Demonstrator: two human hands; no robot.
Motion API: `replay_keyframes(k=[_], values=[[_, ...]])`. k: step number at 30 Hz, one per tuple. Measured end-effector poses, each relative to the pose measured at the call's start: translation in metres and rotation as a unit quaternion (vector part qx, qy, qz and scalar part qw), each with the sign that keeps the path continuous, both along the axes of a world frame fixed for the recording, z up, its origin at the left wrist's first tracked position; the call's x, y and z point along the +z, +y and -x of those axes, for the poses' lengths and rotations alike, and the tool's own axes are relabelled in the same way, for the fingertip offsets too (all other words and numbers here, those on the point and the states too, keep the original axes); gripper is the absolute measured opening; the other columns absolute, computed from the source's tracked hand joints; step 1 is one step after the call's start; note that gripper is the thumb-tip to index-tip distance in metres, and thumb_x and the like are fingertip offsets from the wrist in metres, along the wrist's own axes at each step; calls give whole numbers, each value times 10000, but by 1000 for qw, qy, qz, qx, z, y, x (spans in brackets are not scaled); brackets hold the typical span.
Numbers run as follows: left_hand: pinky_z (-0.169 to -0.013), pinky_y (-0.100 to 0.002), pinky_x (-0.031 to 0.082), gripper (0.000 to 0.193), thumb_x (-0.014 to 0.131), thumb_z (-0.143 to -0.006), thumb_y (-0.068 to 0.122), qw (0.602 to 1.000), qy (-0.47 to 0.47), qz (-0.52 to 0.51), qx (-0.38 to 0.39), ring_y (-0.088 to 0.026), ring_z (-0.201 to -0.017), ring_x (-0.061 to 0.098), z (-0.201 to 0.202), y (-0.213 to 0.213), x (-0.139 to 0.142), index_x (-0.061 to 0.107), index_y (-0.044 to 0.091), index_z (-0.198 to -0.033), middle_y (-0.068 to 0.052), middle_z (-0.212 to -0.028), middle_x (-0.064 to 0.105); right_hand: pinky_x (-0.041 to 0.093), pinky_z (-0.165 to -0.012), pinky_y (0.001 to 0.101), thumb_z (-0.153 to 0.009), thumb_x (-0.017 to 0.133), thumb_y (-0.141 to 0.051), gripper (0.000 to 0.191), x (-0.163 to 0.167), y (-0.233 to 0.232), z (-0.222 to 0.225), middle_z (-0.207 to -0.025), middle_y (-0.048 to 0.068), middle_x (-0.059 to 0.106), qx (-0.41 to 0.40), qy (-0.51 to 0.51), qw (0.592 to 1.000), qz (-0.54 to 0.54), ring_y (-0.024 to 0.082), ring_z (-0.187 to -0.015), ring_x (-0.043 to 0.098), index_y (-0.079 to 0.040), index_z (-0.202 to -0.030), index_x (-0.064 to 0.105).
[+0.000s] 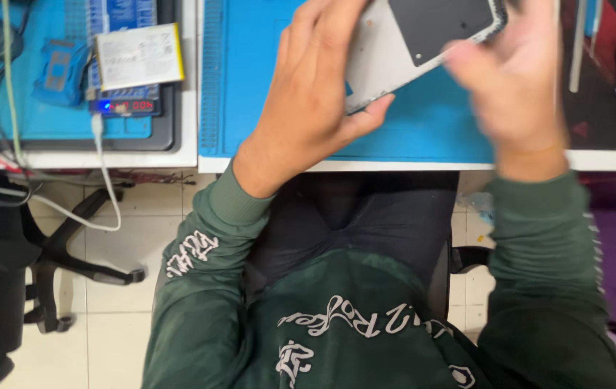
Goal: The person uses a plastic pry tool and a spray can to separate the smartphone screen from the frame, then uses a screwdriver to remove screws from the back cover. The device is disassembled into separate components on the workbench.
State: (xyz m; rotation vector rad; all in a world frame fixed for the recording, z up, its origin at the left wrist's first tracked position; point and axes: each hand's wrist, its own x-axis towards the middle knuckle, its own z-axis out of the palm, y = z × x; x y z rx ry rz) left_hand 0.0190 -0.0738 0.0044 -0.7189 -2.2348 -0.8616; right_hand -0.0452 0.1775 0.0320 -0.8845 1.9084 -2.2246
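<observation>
A flat silver-grey device panel with a dark rectangular pad on it is held tilted above the blue work mat. My left hand grips its lower left edge, thumb underneath and fingers spread across the top. My right hand is blurred by motion and holds the panel's right corner. Both arms wear dark green sleeves.
To the left, a second blue mat carries a white-and-yellow flat battery pack, a small blue fixture and a unit with a red display. A white cable hangs over the table edge. A black office chair stands on the tiled floor.
</observation>
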Motion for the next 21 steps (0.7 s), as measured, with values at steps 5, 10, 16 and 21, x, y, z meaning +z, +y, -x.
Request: replay_keyframes(k=[5,10,16,21], values=[[-1200,-431,333,936,861,-969,476,995,-82,-50,7,-323,-1451,415,6,-6,7,267,83,-1576,-124,-1559,420,542,-993,356,-994,653,162,642,3,-19,-23,-1280,151,579,-119,-121,976,136,224,-1108,638,28,-1525,318],[-1196,-411,328,807,596,-1093,549,813,-50,-570,-109,-276,-1406,440,3,10,-14,177,122,-1633,-149,-1560,400,543,-989,363,-942,602,186,782,22,-32,-34,-1271,157,581,-126,-151,961,196,235,-1089,637,2,-1615,249],[-1214,-529,436,965,718,-948,518,715,-148,-663,-165,-382,-1465,427,3,59,-34,65,140,-1550,-229,-1643,272,516,-1091,358,-971,584,184,758,18,-43,-42,-1292,141,548,-111,-141,967,183,222,-1158,596,7,-1630,255],[-1253,-371,357,1278,971,-748,339,859,-15,-485,-167,-200,-1512,386,-3,57,-38,84,354,-1669,-60,-1681,289,480,-1139,381,-975,581,137,726,-1,-43,-52,-1332,124,557,-31,-218,957,187,217,-1244,580,-11,-1619,280]])
